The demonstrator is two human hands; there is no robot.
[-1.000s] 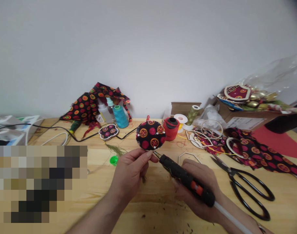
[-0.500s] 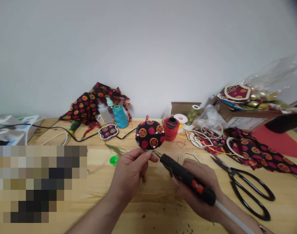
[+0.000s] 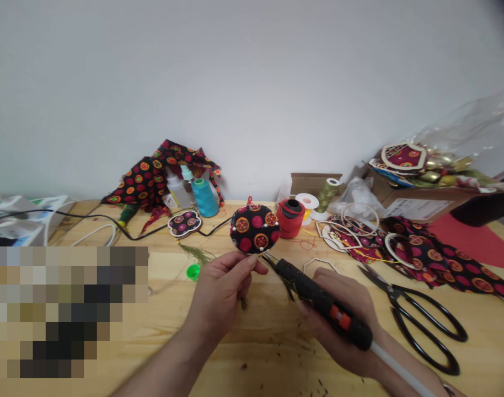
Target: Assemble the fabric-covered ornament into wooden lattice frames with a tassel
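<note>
Round fabric piece point(image 3: 254, 231): was held left of the red spool point(image 3: 290, 223).
Left grip point(image 3: 224, 284): I pinched the piece's lower edge.
Right grip point(image 3: 353, 300): I held the black glue gun point(image 3: 318, 298) in front of the spool.

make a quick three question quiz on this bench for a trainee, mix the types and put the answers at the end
1. Multiple choice: what does the right hand hold?
a) the large black-handled metal scissors
b) the black glue gun with an orange detail
c) the red thread spool

2. True or false: the left hand holds up the round black patterned-fabric piece.

3. Fill in the colour: beside the pale plastic bottles stands a tapered ____ thread cone.

Key: 1 b; 2 true; 3 blue.
</note>
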